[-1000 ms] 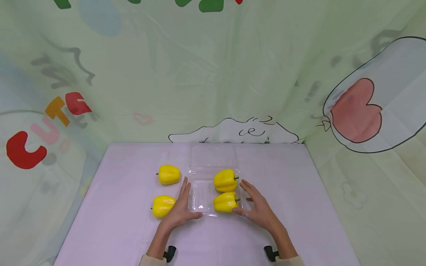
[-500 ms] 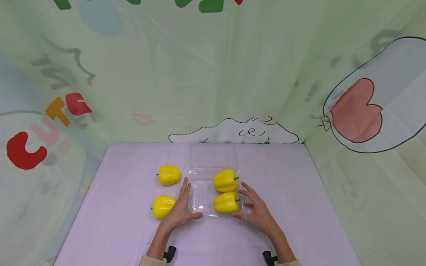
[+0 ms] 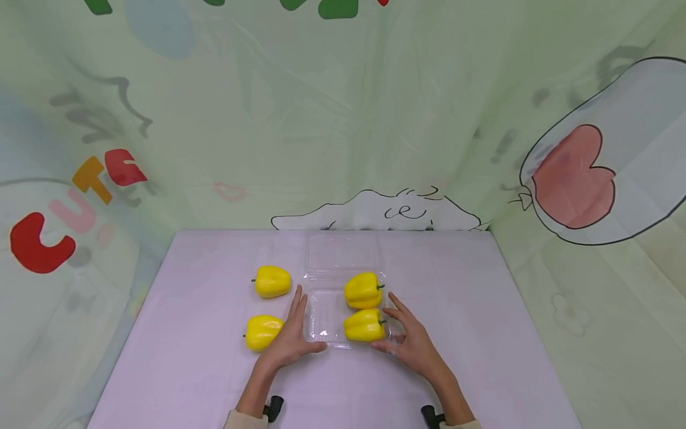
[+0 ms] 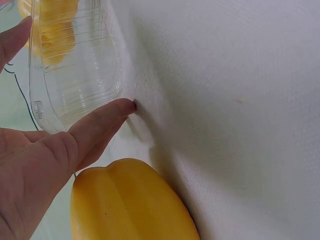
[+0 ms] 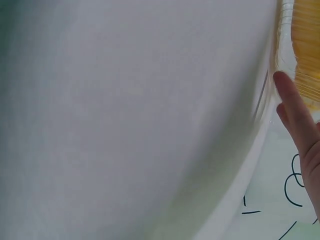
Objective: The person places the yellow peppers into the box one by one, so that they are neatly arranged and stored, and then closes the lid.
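In the head view, a clear plastic clamshell [image 3: 324,316], lid [image 3: 343,251] folded back, lies on a lilac table [image 3: 482,357] between a left hand [image 3: 289,344] and a right hand [image 3: 415,344], both spread wide; two glossy yellow peppers [image 3: 364,325] fill its right side. In the left wrist view, straight fingers [image 4: 102,120] border its ribbed wall [image 4: 82,70]. In the right wrist view, a fingertip [image 5: 281,80] meets its edge, contact uncertain.

Backdrop [image 3: 257,137] — pale green, creased, cartoon-printed | tabletop [image 3: 477,333] — pale lilac

There are four peppers [image 3: 272,282] and one clear container [image 3: 324,316]
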Action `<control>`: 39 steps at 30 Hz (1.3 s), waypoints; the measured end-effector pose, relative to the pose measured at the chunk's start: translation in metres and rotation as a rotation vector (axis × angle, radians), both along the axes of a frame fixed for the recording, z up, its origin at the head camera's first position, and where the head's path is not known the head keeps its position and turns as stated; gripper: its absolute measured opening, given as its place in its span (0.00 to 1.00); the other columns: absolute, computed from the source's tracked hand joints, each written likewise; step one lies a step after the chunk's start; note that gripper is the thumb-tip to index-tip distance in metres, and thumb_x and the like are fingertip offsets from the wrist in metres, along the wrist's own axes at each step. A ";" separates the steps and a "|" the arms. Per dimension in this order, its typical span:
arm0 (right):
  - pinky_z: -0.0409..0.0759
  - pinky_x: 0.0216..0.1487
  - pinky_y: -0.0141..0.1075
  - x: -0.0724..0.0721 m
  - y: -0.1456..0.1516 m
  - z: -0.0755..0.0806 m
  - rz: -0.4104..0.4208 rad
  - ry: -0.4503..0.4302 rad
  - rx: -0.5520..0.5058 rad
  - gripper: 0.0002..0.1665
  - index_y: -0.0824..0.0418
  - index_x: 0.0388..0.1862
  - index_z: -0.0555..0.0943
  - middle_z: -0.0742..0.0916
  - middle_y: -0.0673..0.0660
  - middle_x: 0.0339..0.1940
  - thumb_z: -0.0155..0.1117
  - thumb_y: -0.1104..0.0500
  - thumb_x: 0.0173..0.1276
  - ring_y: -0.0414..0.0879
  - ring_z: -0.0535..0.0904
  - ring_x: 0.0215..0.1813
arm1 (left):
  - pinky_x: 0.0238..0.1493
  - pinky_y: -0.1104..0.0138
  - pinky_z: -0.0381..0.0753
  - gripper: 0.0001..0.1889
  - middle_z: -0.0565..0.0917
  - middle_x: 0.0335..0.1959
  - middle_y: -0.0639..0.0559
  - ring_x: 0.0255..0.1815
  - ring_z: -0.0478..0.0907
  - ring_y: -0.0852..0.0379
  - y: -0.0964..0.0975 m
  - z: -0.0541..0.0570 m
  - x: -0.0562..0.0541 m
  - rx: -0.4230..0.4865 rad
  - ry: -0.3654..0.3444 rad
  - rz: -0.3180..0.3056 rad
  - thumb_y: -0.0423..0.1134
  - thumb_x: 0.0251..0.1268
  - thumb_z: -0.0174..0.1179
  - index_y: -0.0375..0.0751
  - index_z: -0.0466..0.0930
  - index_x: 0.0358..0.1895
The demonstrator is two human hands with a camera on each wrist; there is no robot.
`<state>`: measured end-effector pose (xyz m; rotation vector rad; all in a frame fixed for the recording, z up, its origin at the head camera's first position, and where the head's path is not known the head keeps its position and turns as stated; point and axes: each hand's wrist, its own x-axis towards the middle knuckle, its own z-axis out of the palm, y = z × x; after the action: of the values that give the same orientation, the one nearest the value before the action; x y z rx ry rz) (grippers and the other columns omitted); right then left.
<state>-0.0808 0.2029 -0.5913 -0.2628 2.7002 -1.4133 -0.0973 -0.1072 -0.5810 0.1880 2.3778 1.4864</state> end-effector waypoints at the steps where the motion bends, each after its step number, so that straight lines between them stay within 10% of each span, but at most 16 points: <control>1: 0.93 0.51 0.41 0.000 0.000 0.000 -0.002 -0.009 -0.008 0.49 0.64 0.72 0.77 0.62 0.59 0.89 0.87 0.49 0.54 0.69 0.72 0.79 | 0.87 0.40 0.56 0.66 0.28 0.91 0.52 0.92 0.38 0.40 0.000 0.000 0.000 0.001 0.000 -0.001 0.35 0.52 0.81 0.38 0.40 0.88; 25: 0.92 0.52 0.39 0.002 -0.002 -0.001 -0.013 -0.080 -0.048 0.52 0.59 0.77 0.74 0.59 0.56 0.90 0.87 0.49 0.55 0.68 0.81 0.70 | 0.86 0.40 0.56 0.66 0.26 0.90 0.49 0.91 0.37 0.39 0.001 -0.001 0.002 -0.039 0.010 -0.027 0.38 0.54 0.81 0.36 0.37 0.87; 39: 0.92 0.53 0.38 0.001 -0.004 0.002 -0.025 -0.088 -0.028 0.52 0.59 0.76 0.75 0.59 0.55 0.90 0.87 0.49 0.55 0.66 0.82 0.71 | 0.86 0.40 0.58 0.53 0.50 0.89 0.41 0.89 0.51 0.36 -0.003 0.036 0.012 -0.243 0.116 0.011 0.38 0.63 0.76 0.33 0.51 0.85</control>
<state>-0.0799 0.1991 -0.5891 -0.1659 2.6242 -1.4350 -0.0855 -0.1099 -0.5450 0.2074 2.6297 1.2068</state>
